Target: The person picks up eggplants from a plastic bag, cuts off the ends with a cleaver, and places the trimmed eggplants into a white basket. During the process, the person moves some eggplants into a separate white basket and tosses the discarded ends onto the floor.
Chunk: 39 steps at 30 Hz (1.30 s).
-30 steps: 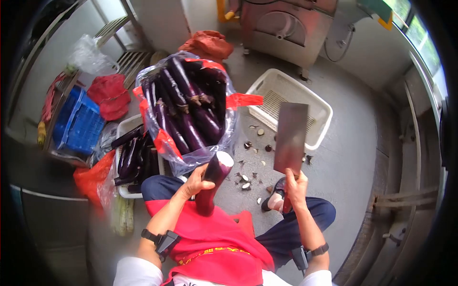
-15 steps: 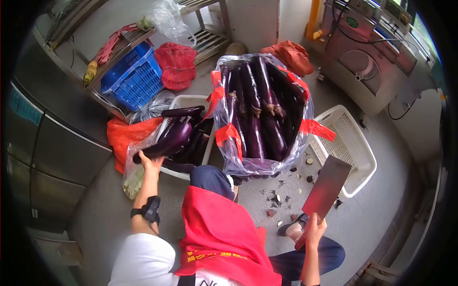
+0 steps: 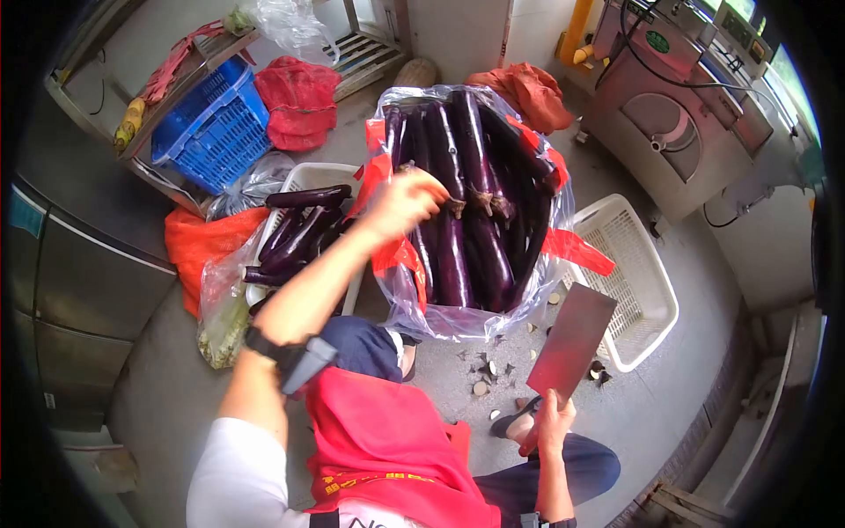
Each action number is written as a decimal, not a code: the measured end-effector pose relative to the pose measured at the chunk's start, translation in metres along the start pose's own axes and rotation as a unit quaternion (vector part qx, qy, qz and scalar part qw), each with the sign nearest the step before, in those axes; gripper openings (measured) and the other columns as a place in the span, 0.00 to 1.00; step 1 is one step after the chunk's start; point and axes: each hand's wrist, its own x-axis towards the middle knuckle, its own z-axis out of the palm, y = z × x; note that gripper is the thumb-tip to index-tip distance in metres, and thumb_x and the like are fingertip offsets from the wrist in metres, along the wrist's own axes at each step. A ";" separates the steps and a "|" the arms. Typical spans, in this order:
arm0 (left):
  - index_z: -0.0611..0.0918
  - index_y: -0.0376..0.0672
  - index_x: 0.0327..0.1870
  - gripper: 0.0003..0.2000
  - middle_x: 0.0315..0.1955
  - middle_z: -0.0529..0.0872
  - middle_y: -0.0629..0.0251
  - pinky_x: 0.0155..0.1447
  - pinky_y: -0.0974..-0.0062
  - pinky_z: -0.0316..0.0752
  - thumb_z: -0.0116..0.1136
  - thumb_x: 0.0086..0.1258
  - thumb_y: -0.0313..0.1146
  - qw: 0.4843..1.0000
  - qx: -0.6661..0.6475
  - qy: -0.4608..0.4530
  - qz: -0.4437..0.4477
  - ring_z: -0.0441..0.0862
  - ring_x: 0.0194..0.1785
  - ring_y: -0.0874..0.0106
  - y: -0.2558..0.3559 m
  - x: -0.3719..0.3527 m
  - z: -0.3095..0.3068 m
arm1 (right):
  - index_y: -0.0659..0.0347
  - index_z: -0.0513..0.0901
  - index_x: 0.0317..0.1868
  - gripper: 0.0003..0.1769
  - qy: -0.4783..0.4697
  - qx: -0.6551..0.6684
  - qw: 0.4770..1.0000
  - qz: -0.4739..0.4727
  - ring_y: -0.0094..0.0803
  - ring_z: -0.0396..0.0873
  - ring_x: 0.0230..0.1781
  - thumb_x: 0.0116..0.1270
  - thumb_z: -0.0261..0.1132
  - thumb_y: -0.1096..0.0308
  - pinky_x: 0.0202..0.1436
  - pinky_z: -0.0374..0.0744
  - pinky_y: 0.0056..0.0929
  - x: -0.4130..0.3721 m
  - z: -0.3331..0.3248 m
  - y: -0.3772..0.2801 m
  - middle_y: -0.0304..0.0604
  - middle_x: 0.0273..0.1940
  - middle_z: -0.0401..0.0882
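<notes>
My left hand (image 3: 407,207) reaches over the left side of a plastic-lined bag of eggplants (image 3: 453,255), its fingers stretched out and slightly blurred, with nothing held in them. The eggplants are long, dark purple and glossy, their stem ends meeting mid-bag. On the right, my right hand (image 3: 552,421) grips a cleaver (image 3: 574,339) by its handle, the broad blade pointing up and away from me. Left of the bag, a white crate (image 3: 352,290) holds several more eggplants (image 3: 304,238); my left forearm crosses in front of part of it.
A second white crate (image 3: 647,339) stands right of the bag. Cut stem ends (image 3: 481,387) litter the floor near my foot. A blue basket (image 3: 211,132), red mesh sack (image 3: 297,101) and orange sack (image 3: 207,251) are at left; a metal machine (image 3: 678,114) stands at back right.
My left hand has left an eggplant in the left crate and swung right and forward over the bag. The view has shifted slightly; my right hand still holds the cleaver.
</notes>
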 end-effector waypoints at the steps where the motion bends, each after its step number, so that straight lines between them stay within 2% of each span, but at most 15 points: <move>1: 0.81 0.39 0.41 0.11 0.33 0.84 0.55 0.41 0.73 0.77 0.54 0.57 0.28 0.990 0.133 -0.001 -0.054 0.83 0.34 0.65 -0.015 0.012 0.036 | 0.59 0.73 0.31 0.07 -0.002 -0.008 1.000 -0.002 0.15 0.61 0.11 0.68 0.58 0.69 0.13 0.60 0.18 -0.001 0.001 -0.003 0.29 0.16 0.66; 3: 0.72 0.34 0.53 0.26 0.48 0.78 0.41 0.56 0.64 0.74 0.61 0.55 0.38 0.920 0.336 -0.006 -0.202 0.79 0.51 0.53 -0.078 0.019 0.082 | 0.61 0.73 0.31 0.07 0.009 -0.040 0.999 -0.033 0.16 0.63 0.11 0.68 0.59 0.69 0.13 0.61 0.18 -0.003 0.006 -0.012 0.31 0.17 0.68; 4: 0.61 0.33 0.62 0.36 0.56 0.71 0.37 0.62 0.60 0.68 0.63 0.56 0.43 0.895 0.334 -0.009 -0.295 0.72 0.60 0.49 -0.097 0.019 0.094 | 0.61 0.73 0.31 0.08 0.014 -0.025 0.999 -0.020 0.16 0.63 0.11 0.68 0.59 0.69 0.13 0.61 0.18 -0.005 0.005 -0.013 0.31 0.17 0.68; 6: 0.55 0.36 0.66 0.43 0.60 0.67 0.39 0.65 0.59 0.66 0.67 0.54 0.46 0.866 0.316 0.020 -0.388 0.70 0.61 0.49 -0.108 0.022 0.107 | 0.61 0.73 0.32 0.07 0.011 -0.007 0.999 -0.048 0.15 0.62 0.11 0.68 0.59 0.69 0.13 0.61 0.18 -0.007 -0.002 -0.011 0.30 0.17 0.68; 12: 0.55 0.31 0.65 0.50 0.58 0.71 0.42 0.65 0.64 0.66 0.73 0.43 0.42 0.848 0.291 0.072 -0.437 0.70 0.62 0.52 -0.121 0.032 0.109 | 0.61 0.75 0.32 0.07 0.011 0.011 1.000 -0.020 0.14 0.62 0.12 0.68 0.59 0.69 0.14 0.59 0.18 -0.005 -0.028 0.002 0.28 0.16 0.67; 14: 0.69 0.30 0.52 0.38 0.50 0.78 0.42 0.60 0.64 0.72 0.72 0.38 0.39 0.870 0.249 0.090 -0.415 0.76 0.56 0.56 -0.121 0.025 0.098 | 0.62 0.75 0.32 0.07 0.019 0.006 1.000 -0.019 0.14 0.62 0.12 0.68 0.59 0.70 0.14 0.59 0.18 -0.009 -0.034 0.003 0.28 0.16 0.67; 16: 0.72 0.33 0.46 0.30 0.41 0.81 0.49 0.52 0.66 0.75 0.69 0.37 0.33 0.924 0.132 0.149 -0.326 0.80 0.47 0.59 -0.137 0.016 0.082 | 0.63 0.75 0.33 0.06 0.026 0.009 0.999 -0.021 0.14 0.62 0.12 0.68 0.59 0.70 0.14 0.59 0.18 -0.010 -0.041 0.006 0.29 0.16 0.67; 20: 0.71 0.39 0.48 0.27 0.33 0.77 0.65 0.38 0.75 0.74 0.62 0.39 0.23 0.966 -0.152 0.184 -0.100 0.77 0.34 0.72 -0.052 -0.024 0.067 | 0.63 0.76 0.33 0.06 0.029 0.021 0.999 -0.022 0.14 0.62 0.12 0.68 0.58 0.71 0.14 0.59 0.18 -0.014 -0.045 0.000 0.29 0.16 0.67; 24: 0.70 0.39 0.52 0.29 0.37 0.79 0.67 0.46 0.73 0.74 0.61 0.42 0.24 0.979 -0.098 0.168 0.065 0.78 0.37 0.72 0.051 -0.049 0.060 | 0.63 0.77 0.38 0.05 0.020 0.033 0.998 -0.057 0.14 0.63 0.14 0.69 0.58 0.70 0.16 0.61 0.19 -0.021 -0.044 -0.014 0.28 0.17 0.68; 28: 0.66 0.39 0.60 0.32 0.44 0.80 0.59 0.54 0.68 0.73 0.57 0.49 0.34 0.973 -0.193 0.029 0.124 0.78 0.46 0.68 0.120 -0.065 0.056 | 0.63 0.80 0.46 0.10 0.052 -0.033 0.989 -0.134 0.15 0.63 0.19 0.68 0.59 0.69 0.20 0.65 0.20 -0.025 -0.051 -0.029 0.30 0.22 0.72; 29: 0.65 0.38 0.59 0.31 0.42 0.79 0.56 0.55 0.65 0.73 0.57 0.50 0.35 0.955 -0.268 -0.012 0.126 0.78 0.46 0.66 0.128 -0.069 0.063 | 0.65 0.79 0.46 0.11 0.081 -0.090 0.974 -0.194 0.15 0.63 0.20 0.67 0.60 0.69 0.22 0.66 0.21 -0.021 -0.053 -0.027 0.29 0.23 0.72; 30: 0.65 0.38 0.58 0.31 0.39 0.79 0.56 0.52 0.66 0.75 0.58 0.50 0.37 0.940 -0.323 -0.040 0.104 0.79 0.44 0.66 0.133 -0.074 0.074 | 0.66 0.79 0.45 0.10 0.076 -0.048 0.982 -0.167 0.16 0.63 0.20 0.67 0.60 0.69 0.23 0.66 0.21 -0.019 -0.054 -0.031 0.28 0.22 0.71; 32: 0.65 0.38 0.58 0.32 0.37 0.79 0.57 0.47 0.67 0.77 0.59 0.48 0.37 0.949 -0.274 -0.149 0.040 0.80 0.40 0.66 0.110 -0.083 0.089 | 0.65 0.80 0.45 0.09 0.070 -0.016 0.986 -0.152 0.13 0.61 0.21 0.67 0.60 0.70 0.23 0.63 0.18 -0.018 -0.060 -0.038 0.27 0.22 0.70; 36: 0.69 0.40 0.54 0.27 0.36 0.79 0.59 0.42 0.73 0.77 0.59 0.48 0.28 0.957 -0.255 -0.086 -0.105 0.81 0.36 0.68 0.056 -0.143 0.170 | 0.61 0.80 0.37 0.05 0.081 0.089 0.982 -0.145 0.11 0.59 0.14 0.67 0.60 0.69 0.15 0.58 0.17 -0.026 -0.064 -0.049 0.25 0.17 0.66; 39: 0.70 0.40 0.57 0.28 0.39 0.79 0.63 0.45 0.74 0.76 0.63 0.52 0.28 0.939 -0.254 -0.125 -0.196 0.79 0.40 0.72 0.007 -0.173 0.208 | 0.63 0.80 0.38 0.06 0.084 0.000 0.980 -0.182 0.13 0.61 0.15 0.67 0.60 0.69 0.18 0.60 0.19 -0.032 -0.078 -0.041 0.27 0.17 0.68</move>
